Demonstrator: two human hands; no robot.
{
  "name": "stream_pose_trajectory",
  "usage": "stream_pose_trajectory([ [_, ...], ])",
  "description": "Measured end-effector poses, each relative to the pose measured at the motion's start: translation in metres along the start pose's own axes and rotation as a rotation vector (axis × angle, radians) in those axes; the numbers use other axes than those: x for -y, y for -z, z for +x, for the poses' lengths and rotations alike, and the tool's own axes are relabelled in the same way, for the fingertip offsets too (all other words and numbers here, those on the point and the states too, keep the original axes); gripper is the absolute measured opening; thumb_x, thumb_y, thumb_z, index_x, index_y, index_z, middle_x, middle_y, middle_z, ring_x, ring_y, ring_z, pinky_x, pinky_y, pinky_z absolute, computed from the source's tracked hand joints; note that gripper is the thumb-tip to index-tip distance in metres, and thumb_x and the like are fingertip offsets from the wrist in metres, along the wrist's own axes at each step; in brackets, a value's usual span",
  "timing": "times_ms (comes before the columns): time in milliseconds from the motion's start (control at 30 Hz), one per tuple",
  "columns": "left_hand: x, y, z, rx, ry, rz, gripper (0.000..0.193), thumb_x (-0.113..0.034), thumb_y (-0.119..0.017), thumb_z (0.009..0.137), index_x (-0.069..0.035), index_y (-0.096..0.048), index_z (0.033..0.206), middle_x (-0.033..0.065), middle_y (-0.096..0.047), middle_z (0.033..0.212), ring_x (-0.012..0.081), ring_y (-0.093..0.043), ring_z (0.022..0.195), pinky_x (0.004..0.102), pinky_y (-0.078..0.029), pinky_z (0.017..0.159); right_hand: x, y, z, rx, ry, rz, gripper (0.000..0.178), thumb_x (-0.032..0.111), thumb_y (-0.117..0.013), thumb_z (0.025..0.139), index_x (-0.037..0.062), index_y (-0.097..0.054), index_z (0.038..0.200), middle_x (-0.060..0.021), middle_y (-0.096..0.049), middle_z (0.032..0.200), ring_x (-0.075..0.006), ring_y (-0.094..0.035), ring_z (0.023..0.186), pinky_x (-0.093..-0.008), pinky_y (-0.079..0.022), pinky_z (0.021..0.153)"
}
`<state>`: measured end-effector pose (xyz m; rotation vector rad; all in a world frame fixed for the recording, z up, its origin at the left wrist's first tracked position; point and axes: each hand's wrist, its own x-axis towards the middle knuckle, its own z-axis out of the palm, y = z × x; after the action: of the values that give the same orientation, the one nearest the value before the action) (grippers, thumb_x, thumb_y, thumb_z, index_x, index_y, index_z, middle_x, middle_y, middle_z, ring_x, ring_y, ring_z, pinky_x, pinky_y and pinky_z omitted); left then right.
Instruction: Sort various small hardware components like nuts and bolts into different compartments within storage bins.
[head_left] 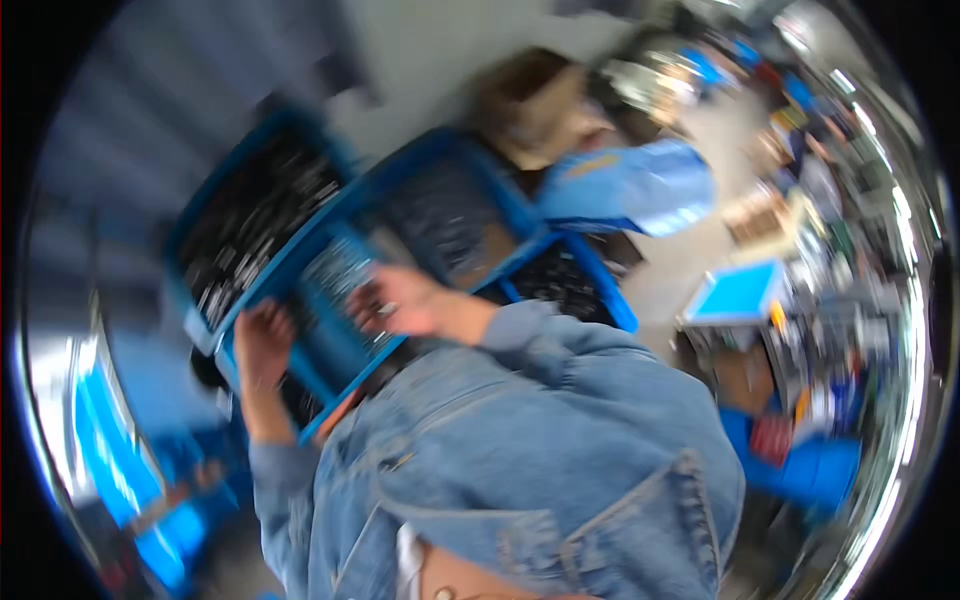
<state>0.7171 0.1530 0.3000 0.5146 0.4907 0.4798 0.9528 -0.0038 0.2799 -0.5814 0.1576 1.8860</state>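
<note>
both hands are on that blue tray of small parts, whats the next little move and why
Probably steady the blue tray level before anything else. The left hand holds its near edge, the right hand lies across the small parts inside, and the tray sits tilted over other blue trays, so parts could slide.

Blue trays [300,262] w/ dark small parts, light-blue denim jacket [540,440], pale-blue bag [640,185]

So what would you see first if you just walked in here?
Probably the blue trays in the middle, full of small dark parts, all tilted and blurry. The left hand grips the edge of the nearest tray, and the right hand lies across it. A big denim jacket fills the bottom.
</note>
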Motion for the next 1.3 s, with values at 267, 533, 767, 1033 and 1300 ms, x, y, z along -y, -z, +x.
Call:
stream_pose_trajectory([
  [267, 0.011, -0.054, -0.053, -0.087, -0.234, -0.484, 0.047, -0.02, -0.04, 0.087, 0.014, -0.044, 0.12, 0.0298, -0.043, 0.13, 0.0379, -0.043, 0.123, 0.0418, -0.036, 0.106, -0.002, -0.02, 0.014, -0.01, -0.024, -0.053, 0.048, 0.033, -0.029, 0.1, -0.0077, -0.053, 0.109, -0.0206, -0.058, 0.108, -0.031, -0.057, 0.098, -0.04, -0.048, 0.088],
  [533, 0.023, -0.054, -0.079, -0.237, -0.431, -0.462, 0.045, -0.023, -0.035, 0.092, 0.012, -0.048, 0.118, 0.0269, -0.049, 0.126, 0.0365, -0.045, 0.122, 0.0413, -0.038, 0.105, -0.024, -0.042, 0.037, -0.069, -0.095, -0.005, 0.042, 0.026, -0.031, 0.099, -0.007, -0.051, 0.115, -0.0184, -0.057, 0.114, -0.0294, -0.054, 0.106, -0.0397, -0.045, 0.094],
  [767, 0.064, -0.06, -0.043, -0.481, -0.737, 0.745, 0.028, -0.014, -0.046, 0.09, 0.002, -0.056, 0.111, 0.0152, -0.06, 0.11, 0.0253, -0.058, 0.1, 0.0372, -0.045, 0.088, -0.054, -0.063, 0.075, -0.198, -0.061, -0.116, 0.038, 0.027, -0.032, 0.097, -0.0027, -0.055, 0.105, -0.0163, -0.059, 0.109, -0.0281, -0.056, 0.103, -0.0395, -0.046, 0.093],
  [1033, 0.048, -0.052, -0.09, -0.471, -1.086, 1.374, 0.022, -0.001, -0.055, 0.082, 0.0, -0.058, 0.104, 0.0168, -0.059, 0.103, 0.0321, -0.058, 0.093, 0.0377, -0.047, 0.08, -0.056, -0.062, 0.088, -0.119, -0.157, -0.136, 0.032, 0.024, -0.041, 0.094, -0.0034, -0.058, 0.097, -0.0149, -0.061, 0.096, -0.0265, -0.058, 0.093, -0.0379, -0.048, 0.089],
  [1300, 0.045, -0.016, -0.21, -0.875, -0.769, 1.419, 0.012, -0.002, -0.055, 0.085, 0.0, -0.064, 0.092, 0.0099, -0.059, 0.072, 0.0221, -0.058, 0.063, 0.0315, -0.046, 0.057, -0.075, -0.172, 0.152, 0.11, -0.044, -0.685, 0.027, 0.021, -0.046, 0.094, -0.0007, -0.062, 0.1, -0.0098, -0.062, 0.094, -0.0198, -0.058, 0.088, -0.0325, -0.047, 0.081],
])
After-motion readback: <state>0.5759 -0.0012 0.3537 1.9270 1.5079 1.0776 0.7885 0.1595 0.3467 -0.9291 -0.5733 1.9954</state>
